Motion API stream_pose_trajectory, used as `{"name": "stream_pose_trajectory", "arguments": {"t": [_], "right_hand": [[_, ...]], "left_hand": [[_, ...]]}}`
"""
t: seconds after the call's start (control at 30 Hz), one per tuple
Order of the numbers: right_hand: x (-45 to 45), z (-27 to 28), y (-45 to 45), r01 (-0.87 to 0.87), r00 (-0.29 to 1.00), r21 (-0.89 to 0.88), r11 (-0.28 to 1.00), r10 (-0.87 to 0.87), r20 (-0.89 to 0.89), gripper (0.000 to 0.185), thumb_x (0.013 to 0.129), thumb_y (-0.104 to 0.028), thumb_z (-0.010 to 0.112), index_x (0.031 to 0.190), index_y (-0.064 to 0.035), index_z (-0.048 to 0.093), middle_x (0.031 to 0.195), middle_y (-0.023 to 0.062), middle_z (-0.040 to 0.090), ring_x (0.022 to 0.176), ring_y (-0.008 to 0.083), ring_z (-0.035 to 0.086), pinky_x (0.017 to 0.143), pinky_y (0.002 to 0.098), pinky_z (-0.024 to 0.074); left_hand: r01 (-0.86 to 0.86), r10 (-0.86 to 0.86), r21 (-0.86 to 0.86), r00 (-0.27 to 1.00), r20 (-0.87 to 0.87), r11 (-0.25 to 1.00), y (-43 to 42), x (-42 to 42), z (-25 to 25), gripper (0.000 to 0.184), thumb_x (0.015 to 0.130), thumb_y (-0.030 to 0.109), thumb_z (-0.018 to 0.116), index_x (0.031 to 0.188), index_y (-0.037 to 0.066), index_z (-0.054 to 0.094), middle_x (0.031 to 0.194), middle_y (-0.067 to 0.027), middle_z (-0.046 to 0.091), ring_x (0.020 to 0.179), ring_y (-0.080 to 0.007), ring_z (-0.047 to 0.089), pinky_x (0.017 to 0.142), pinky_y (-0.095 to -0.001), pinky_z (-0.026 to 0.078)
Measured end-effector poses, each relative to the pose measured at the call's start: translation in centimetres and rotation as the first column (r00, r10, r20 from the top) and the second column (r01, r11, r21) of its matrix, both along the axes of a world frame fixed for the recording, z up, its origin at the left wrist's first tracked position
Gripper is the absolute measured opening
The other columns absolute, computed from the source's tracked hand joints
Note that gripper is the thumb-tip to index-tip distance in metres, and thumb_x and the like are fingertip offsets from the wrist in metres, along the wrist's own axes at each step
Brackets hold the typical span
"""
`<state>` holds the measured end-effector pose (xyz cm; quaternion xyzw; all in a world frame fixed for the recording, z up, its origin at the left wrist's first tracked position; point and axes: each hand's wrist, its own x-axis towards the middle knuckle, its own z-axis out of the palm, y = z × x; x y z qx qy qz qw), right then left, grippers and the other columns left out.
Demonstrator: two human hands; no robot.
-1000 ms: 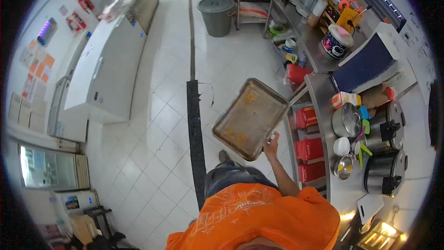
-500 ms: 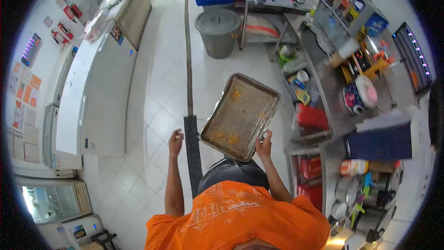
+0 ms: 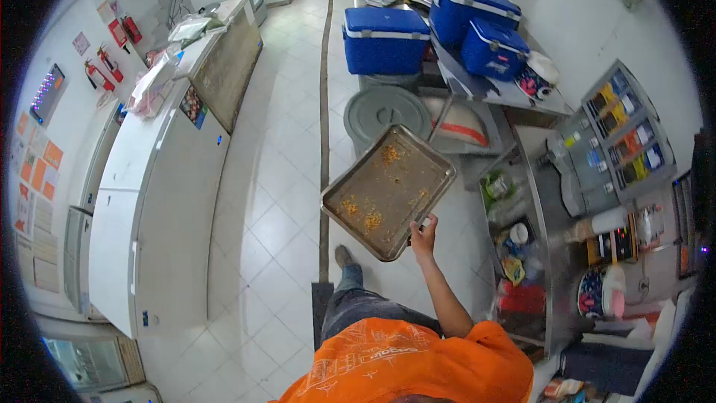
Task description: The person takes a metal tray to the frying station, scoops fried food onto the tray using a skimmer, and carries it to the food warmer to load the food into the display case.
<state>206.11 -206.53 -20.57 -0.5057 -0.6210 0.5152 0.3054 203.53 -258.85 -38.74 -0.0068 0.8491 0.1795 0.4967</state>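
Observation:
A worn metal baking tray [image 3: 389, 192] with raised rims hangs tilted in front of my body, above the tiled floor. Orange-yellow crumbs lie in patches on its surface, near the top corner and along the lower left. My right hand [image 3: 423, 236] is closed on the tray's lower right edge, thumb and fingers wrapped round the rim. It alone holds the tray. My left hand does not show in the view.
White chest freezers [image 3: 175, 216] line the left side. Ahead stand a lidded grey bin [image 3: 386, 116] and blue coolers [image 3: 385, 41]. A steel counter [image 3: 548, 231] with shelves runs along the right. A dark strip [image 3: 325, 104] crosses the floor.
The view has moved forward, with the bin and coolers nearer. The tray stays in my right hand. My left hand, seen half a second ago, has left the view.

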Motion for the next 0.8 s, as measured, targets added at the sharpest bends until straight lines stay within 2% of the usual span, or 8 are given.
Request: {"name": "stream_pose_trajectory", "arguments": {"t": [0.07,0.27,0.37,0.53,0.67,0.73,0.77,0.8], "right_hand": [[-4.9,-0.5,4.1,0.015,0.998,-0.27,0.963,-0.032,-0.06,0.05,0.084,-0.014,0.058,0.12,-0.0095,0.023,0.105,0.0171,0.054,0.09,0.0239,0.059,0.077,0.036,0.0457],[-18.5,-2.5,15.4,0.139,0.989,-0.164,0.977,-0.143,-0.018,0.057,0.083,-0.019,0.062,0.125,-0.0095,0.024,0.117,0.0176,0.047,0.099,0.0254,0.054,0.082,0.0359,0.0428],[-25.4,-2.9,21.7,0.214,0.975,-0.088,0.973,-0.219,-0.048,0.059,0.083,-0.024,0.063,0.127,-0.0074,0.028,0.124,0.0188,0.041,0.109,0.0262,0.048,0.088,0.0375,0.0398],[-37.5,1.2,32.9,0.279,0.956,-0.104,0.955,-0.287,-0.065,0.059,0.086,-0.027,0.059,0.13,-0.009,0.025,0.128,0.0146,0.037,0.114,0.03,0.043,0.091,0.0378,0.0357],[-47.4,1.4,42.6,0.417,0.908,-0.037,0.908,-0.418,-0.012,0.057,0.089,-0.027,0.055,0.132,-0.0104,0.022,0.125,0.0139,0.038,0.108,0.0289,0.046,0.089,0.0423,0.0369],[-52.2,2.3,47.6,0.484,0.875,-0.096,0.87,-0.481,0.051,0.056,0.089,-0.026,0.055,0.132,-0.0108,0.022,0.123,0.0142,0.039,0.105,0.0278,0.047,0.088,0.044,0.0379],[-54.2,3.6,49.4,0.514,0.857,-0.123,0.849,-0.504,0.105,0.055,0.09,-0.025,0.054,0.132,-0.0111,0.022,0.122,0.0143,0.039,0.103,0.0272,0.048,0.088,0.0448,0.0384],[-56.8,8.7,50.1,0.455,0.831,-0.428,0.781,-0.545,-0.11,0.06,0.085,-0.024,0.061,0.131,-0.0122,0.025,0.129,0.0208,0.035,0.115,0.0286,0.042,0.095,0.0488,0.0367]], "left_hand": [[-0.01,0.01,0.0,1.0,-0.001,1.0,3.1,-5.7,0.1,0.035,0.084,0.034,0.047,0.1,0.005,0.059,0.096,-0.0175,0.063,0.092,-0.0322,0.059,0.079,-0.0435,0.046],[-0.061,0.07,0.089,0.993,-0.092,0.994,15.0,-30.8,-2.0,0.03,0.086,0.032,0.045,0.093,0.007,0.061,0.089,-0.015,0.064,0.086,-0.0311,0.061,0.075,-0.043,0.047],[0.222,-0.033,0.204,0.748,-0.663,0.953,27.2,-50.2,-1.4,0.041,0.09,0.042,0.041,0.096,0.005,0.06,0.081,-0.0144,0.064,0.076,-0.0278,0.062,0.07,-0.0402,0.046],[0.06,0.4,0.665,0.758,-0.516,0.744,45.8,-70.0,15.0,0.027,0.09,0.024,0.049,0.106,0.003,0.056,0.087,-0.0117,0.062,0.077,-0.0187,0.059,0.069,-0.0329,0.046],[0.044,0.395,0.598,0.712,-0.58,0.8,51.3,-77.1,11.7,0.028,0.091,0.026,0.047,0.103,0.002,0.056,0.084,-0.0068,0.059,0.073,-0.0135,0.054,0.063,-0.0281,0.043],[-0.058,0.372,0.665,0.863,-0.341,0.745,50.4,-77.4,5.7,0.031,0.089,0.032,0.048,0.096,0.004,0.059,0.079,-0.006,0.059,0.065,-0.0162,0.051,0.056,-0.0308,0.04],[-0.159,0.258,0.398,0.943,-0.208,0.903,49.1,-77.6,1.3,0.036,0.086,0.035,0.051,0.107,0.008,0.057,0.085,-0.0073,0.061,0.073,-0.0173,0.055,0.065,-0.0342,0.043],[-0.161,0.253,0.386,0.946,-0.202,0.908,50.0,-79.5,1.5,0.036,0.086,0.035,0.051,0.107,0.008,0.057,0.085,-0.0073,0.061,0.073,-0.0173,0.055,0.065,-0.0342,0.043]]}}
